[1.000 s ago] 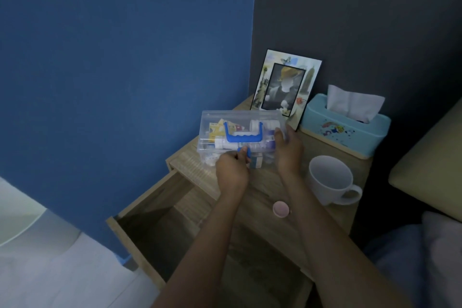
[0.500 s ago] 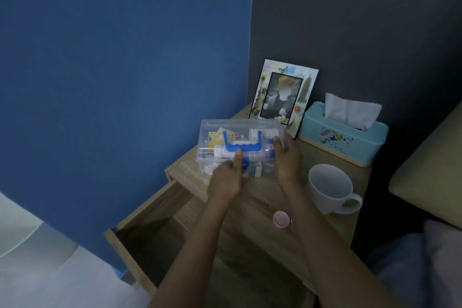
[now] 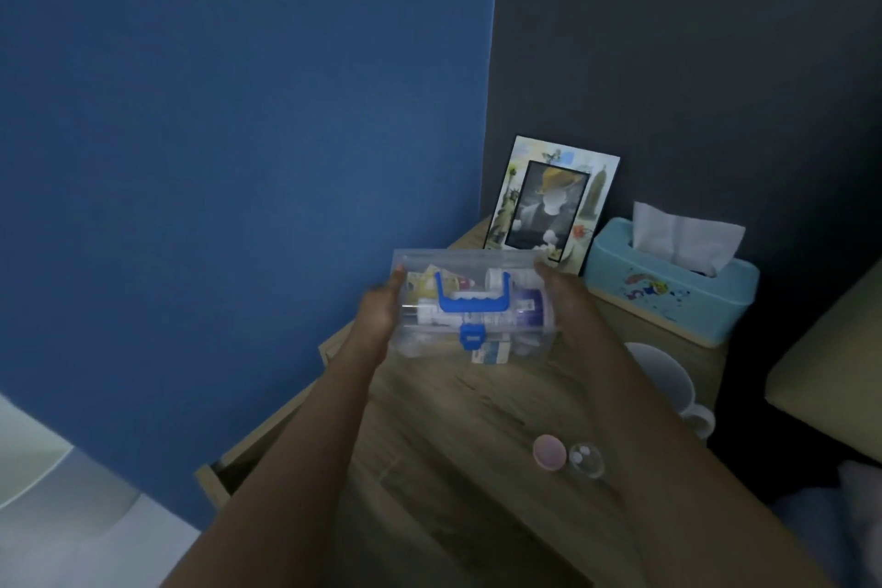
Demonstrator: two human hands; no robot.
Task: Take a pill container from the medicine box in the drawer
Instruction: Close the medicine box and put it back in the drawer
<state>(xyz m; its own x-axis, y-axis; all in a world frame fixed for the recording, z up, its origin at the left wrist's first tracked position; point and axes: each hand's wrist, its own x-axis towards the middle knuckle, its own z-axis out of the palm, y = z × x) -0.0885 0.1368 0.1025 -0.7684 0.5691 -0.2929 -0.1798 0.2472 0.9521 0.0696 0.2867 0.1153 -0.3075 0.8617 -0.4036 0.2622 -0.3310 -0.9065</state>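
Note:
The clear plastic medicine box (image 3: 477, 272) has a blue handle and a blue latch on its lid. Tubes, packets and a white bottle show through its walls. I hold it in the air above the wooden nightstand (image 3: 458, 401). My left hand (image 3: 379, 308) grips its left end and my right hand (image 3: 565, 296) grips its right end. The lid looks closed with the latch down. A small clear round pill container (image 3: 586, 458) with white pills inside lies on the nightstand, its pink cap (image 3: 549, 451) beside it. The open drawer (image 3: 224, 468) shows at the lower left, mostly hidden by my forearms.
A picture frame (image 3: 549, 201) leans against the dark wall at the back. A teal tissue box (image 3: 668, 286) stands to its right. A white mug (image 3: 668, 382) sits at the nightstand's right edge, partly behind my right arm. A blue wall is on the left, bedding on the right.
Both hands moved from the box's front to its two ends and lifted it off the nightstand, toward me. The view has shifted down and closer.

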